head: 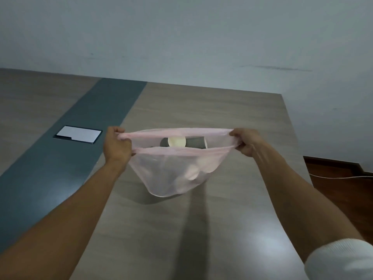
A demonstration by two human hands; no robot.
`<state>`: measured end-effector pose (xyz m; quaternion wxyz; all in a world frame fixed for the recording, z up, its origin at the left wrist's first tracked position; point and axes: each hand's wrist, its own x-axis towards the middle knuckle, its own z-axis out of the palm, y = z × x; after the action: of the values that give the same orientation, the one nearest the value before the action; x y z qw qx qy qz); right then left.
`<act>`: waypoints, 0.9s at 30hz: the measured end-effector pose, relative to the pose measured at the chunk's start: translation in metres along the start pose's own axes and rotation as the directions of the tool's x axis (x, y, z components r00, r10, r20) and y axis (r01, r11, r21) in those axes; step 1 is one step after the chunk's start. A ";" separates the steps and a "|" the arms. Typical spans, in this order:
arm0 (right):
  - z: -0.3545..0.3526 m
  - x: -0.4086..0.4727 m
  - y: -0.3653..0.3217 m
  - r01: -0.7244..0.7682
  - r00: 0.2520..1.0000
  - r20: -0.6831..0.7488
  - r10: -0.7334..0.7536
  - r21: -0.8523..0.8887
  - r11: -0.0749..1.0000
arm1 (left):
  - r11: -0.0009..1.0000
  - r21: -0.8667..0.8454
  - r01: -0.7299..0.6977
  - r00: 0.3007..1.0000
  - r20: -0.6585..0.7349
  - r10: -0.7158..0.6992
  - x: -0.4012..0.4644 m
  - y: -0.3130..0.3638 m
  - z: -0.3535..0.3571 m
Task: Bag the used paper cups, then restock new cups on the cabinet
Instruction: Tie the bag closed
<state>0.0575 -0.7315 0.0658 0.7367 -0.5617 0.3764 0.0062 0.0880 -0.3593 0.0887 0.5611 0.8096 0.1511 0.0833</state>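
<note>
A pale grey wall (181, 37) fills the far half of the view. Below it stretches a long wood-grain table (201, 110), running from the near edge to the wall, with a dark blue-grey strip (80, 138) crossing its left part lengthwise. To the right of the table lies a reddish-brown wooden floor (343, 188), and a thin white cable (343, 177) trails across it.

Both bare forearms reach out from the near edge over the table; a white rolled sleeve (339, 259) shows at the near right corner.

Between the hands hangs a thin, translucent pink plastic bag (173, 174), its mouth pulled wide left to right and its belly sagging toward the tabletop, where it casts a shadow. The left hand (117, 146) has its fingers curled round the left end of the bag's rim, bunching the plastic. The right hand (248, 142) pinches the right end of the rim in curled fingers in the same way.

Set into the blue-grey strip, left of the left hand, is a flat rectangular panel (78, 133) with a pale, reflective top.

Through the stretched mouth of the bag a grey paper cup (193, 142) shows lying on its side, and a cream round disc (177, 142), apparently another cup's end, sits against it.
</note>
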 end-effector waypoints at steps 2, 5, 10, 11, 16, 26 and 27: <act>-0.007 -0.015 -0.036 0.087 0.992 0.087 -0.090 0.032 0.996 | 1.000 0.025 -0.005 0.999 -0.036 0.006 0.007 0.021 -0.003; -0.018 -0.044 -0.071 0.237 0.970 0.092 -0.227 -0.131 0.963 | 0.994 0.107 0.035 0.999 -0.023 -0.033 0.019 0.043 -0.012; -0.047 -0.066 -0.076 0.350 0.773 -0.130 -0.620 -0.729 0.589 | 0.822 0.555 -0.126 0.990 0.129 0.065 0.018 0.057 -0.032; -0.051 -0.066 -0.076 0.344 0.760 -0.158 -0.630 -0.725 0.596 | 0.845 0.527 -0.086 0.986 0.167 -0.004 0.020 0.057 -0.032; -0.061 -0.081 -0.073 0.270 0.882 -0.165 -0.442 -0.592 0.760 | 0.931 0.303 0.206 0.823 0.461 -0.332 0.030 0.060 -0.029; -0.033 -0.149 -0.064 0.387 0.888 -0.188 -0.419 -0.185 0.903 | 0.980 0.073 0.186 0.664 0.726 -0.180 0.087 0.101 -0.083; -0.033 -0.154 -0.056 0.426 0.878 -0.111 -0.466 -0.264 0.866 | 0.974 0.015 0.226 0.652 0.741 -0.162 0.091 0.095 -0.087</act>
<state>-0.0465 -0.7163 0.1954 0.6125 -0.7138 0.2945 -0.1690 0.1611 -0.2825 0.2051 0.6112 0.7303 -0.0060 -0.3051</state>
